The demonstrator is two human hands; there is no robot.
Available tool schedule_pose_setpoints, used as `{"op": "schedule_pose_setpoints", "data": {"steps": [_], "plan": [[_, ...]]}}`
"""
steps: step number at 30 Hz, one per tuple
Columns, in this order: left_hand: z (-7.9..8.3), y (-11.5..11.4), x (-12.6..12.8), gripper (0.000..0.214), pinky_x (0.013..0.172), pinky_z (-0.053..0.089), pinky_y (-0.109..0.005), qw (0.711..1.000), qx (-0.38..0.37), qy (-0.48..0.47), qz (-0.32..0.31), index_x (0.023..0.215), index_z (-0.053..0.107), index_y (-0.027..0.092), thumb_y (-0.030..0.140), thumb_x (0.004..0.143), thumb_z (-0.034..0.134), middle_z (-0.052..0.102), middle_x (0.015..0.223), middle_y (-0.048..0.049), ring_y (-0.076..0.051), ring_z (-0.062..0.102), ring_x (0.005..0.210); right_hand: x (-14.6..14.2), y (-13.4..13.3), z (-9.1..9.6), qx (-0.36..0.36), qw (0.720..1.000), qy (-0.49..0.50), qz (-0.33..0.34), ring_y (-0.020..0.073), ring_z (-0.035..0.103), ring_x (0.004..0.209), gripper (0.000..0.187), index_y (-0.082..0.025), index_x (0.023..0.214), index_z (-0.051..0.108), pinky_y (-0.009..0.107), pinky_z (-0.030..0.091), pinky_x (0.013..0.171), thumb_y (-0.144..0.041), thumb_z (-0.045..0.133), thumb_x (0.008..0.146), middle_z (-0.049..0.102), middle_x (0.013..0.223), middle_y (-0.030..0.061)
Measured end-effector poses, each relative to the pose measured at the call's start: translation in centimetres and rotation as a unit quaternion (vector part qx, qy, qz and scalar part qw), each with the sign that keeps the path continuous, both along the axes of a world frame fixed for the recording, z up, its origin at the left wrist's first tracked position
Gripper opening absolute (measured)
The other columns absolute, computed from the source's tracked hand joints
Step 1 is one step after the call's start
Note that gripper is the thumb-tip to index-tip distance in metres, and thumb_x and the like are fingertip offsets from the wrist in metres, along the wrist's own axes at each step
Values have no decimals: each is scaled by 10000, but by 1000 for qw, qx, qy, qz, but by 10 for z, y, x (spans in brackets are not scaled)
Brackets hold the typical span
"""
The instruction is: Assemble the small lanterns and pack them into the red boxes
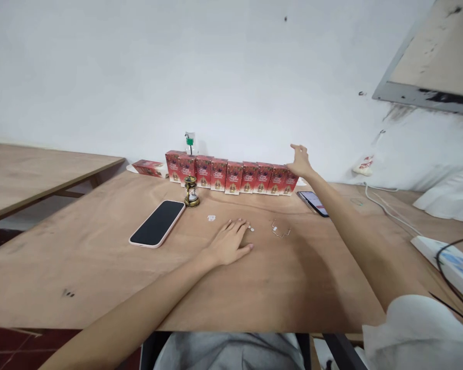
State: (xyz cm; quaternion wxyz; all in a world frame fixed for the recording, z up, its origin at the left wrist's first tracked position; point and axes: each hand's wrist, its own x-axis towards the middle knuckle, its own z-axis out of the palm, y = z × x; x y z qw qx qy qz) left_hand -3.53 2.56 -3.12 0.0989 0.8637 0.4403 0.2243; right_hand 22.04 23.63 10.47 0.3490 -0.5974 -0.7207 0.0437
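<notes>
My left hand [230, 241] lies flat on the wooden table [100, 277], fingers stretched out, with a tiny white piece [251, 228] at its fingertips. My right hand [300, 161] reaches to the far right end of a row of several red boxes [231, 177] along the wall. Its fingers are loosely spread above the last box [289, 183] and hold nothing I can see.
A small brass hourglass [192, 192] stands before the boxes, a black phone in a pink case [158, 223] lies to its left. Another phone [313, 202], a bent wire [281, 230], a white scrap [211, 218], a power strip [447, 262] and cables lie about.
</notes>
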Motion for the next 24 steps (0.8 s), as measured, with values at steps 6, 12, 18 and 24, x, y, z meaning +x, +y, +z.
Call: {"op": "schedule_pose_setpoints", "data": {"steps": [6, 12, 18, 24], "plan": [[1, 2, 0, 390, 1110, 272, -522, 1000, -3, 19, -7, 1247, 526, 205, 325, 887, 433, 511, 1357, -122, -274, 404, 1326, -93, -59, 4, 141, 961, 29, 237, 278, 464, 1200, 596, -218, 1322, 330, 499, 415, 999, -193, 536, 764, 378, 1366, 141], [7, 0, 0, 392, 1103, 280, -528, 999, -4, 41, -2, 1255, 535, 210, 271, 881, 436, 536, 1339, -98, -274, 431, 1303, -214, -109, -12, 234, 826, -312, 406, 349, 263, 1372, 613, -256, 1377, 336, 539, 308, 1059, -97, 538, 820, 291, 1496, 116], [11, -1, 0, 308, 958, 457, -424, 998, 18, 56, -27, 1080, 637, 184, 218, 908, 384, 651, 1140, -91, -252, 589, 1078, -274, -105, -33, 244, 795, -445, 332, 340, 302, 1362, 465, -240, 1314, 437, 584, 275, 1042, -36, 349, 906, 403, 1440, 113], [8, 2, 0, 327, 907, 484, -379, 999, 16, 8, -35, 1064, 666, 203, 163, 916, 377, 657, 1099, -79, -242, 577, 1064, -278, -88, -49, 179, 830, -429, 309, 266, 519, 1091, 367, -187, 1178, 538, 397, 440, 807, -77, 290, 931, 496, 1329, 142]]}}
